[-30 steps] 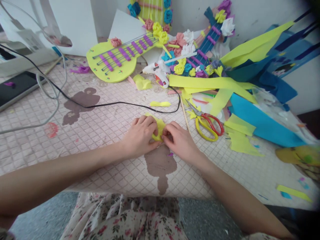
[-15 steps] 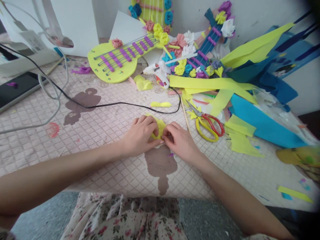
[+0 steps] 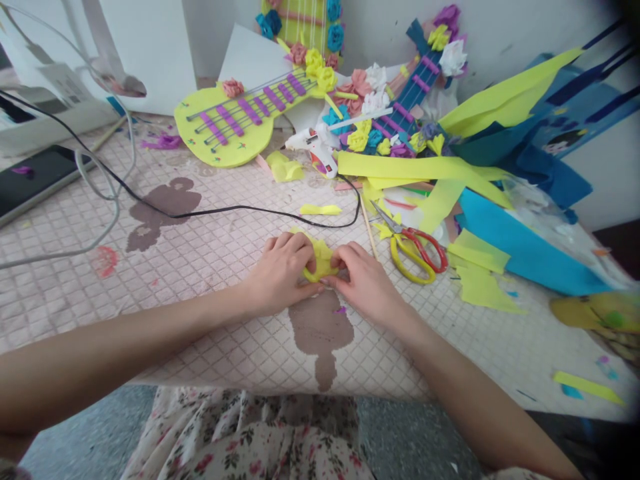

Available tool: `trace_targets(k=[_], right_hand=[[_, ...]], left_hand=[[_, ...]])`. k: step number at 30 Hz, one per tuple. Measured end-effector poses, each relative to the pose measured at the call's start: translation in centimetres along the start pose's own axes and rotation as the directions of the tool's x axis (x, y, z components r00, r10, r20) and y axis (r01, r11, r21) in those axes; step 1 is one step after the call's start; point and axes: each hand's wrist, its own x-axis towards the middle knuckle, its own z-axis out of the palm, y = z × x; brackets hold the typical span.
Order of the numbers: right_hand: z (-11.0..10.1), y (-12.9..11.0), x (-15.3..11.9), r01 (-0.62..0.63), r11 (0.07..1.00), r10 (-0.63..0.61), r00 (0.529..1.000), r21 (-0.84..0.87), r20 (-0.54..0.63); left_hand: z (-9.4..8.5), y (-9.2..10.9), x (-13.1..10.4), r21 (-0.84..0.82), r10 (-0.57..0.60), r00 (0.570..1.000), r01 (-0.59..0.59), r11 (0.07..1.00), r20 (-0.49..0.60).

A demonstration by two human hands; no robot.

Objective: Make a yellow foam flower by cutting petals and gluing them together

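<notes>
Between my hands, low over the table, is a crumpled piece of yellow crepe paper (image 3: 323, 259). My left hand (image 3: 285, 270) grips its left side with curled fingers and the thumb along the lower edge. On the right side, my right hand (image 3: 363, 277) pinches the paper's edge between thumb and fingers. Part of the paper is hidden behind my fingers. A short yellow strip (image 3: 320, 209) lies just beyond. To the right rest scissors (image 3: 417, 250) with one red and one yellow handle, beside a thin wooden stick (image 3: 370, 230).
A white glue gun (image 3: 317, 150) lies farther back, its black cord (image 3: 240, 208) crossing the table. Behind it stand a yellow paper guitar (image 3: 225, 127) and a blue one (image 3: 410, 93) with paper flowers. Blue paper (image 3: 525, 247) lies right; a phone (image 3: 40, 177) lies left.
My right hand has shifted slightly right and its fingers have opened a little around the paper's edge. More of the yellow paper shows between my hands. My left hand stays nearly in place.
</notes>
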Motion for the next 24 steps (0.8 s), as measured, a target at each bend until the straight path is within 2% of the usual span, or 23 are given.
trace_targets(k=[10,19,24], right_hand=[[-0.6,1.7,0.3,-0.006,0.997,0.009,0.999,0.071,-0.046],[-0.8,1.4,1.1,-0.031,0.989,0.051,0.989,0.146,-0.136],[-0.8,1.0,1.6,-0.075,0.987,0.087,0.993,0.14,-0.081]], left_hand=[[-0.1,0.0,0.0,-0.009,-0.003,1.0,0.003,1.0,0.002],[0.6,-0.2,0.0,-0.067,-0.035,0.993,0.028,0.997,-0.108],[0.6,0.0,0.1,-0.116,-0.091,0.985,0.075,0.99,-0.144]])
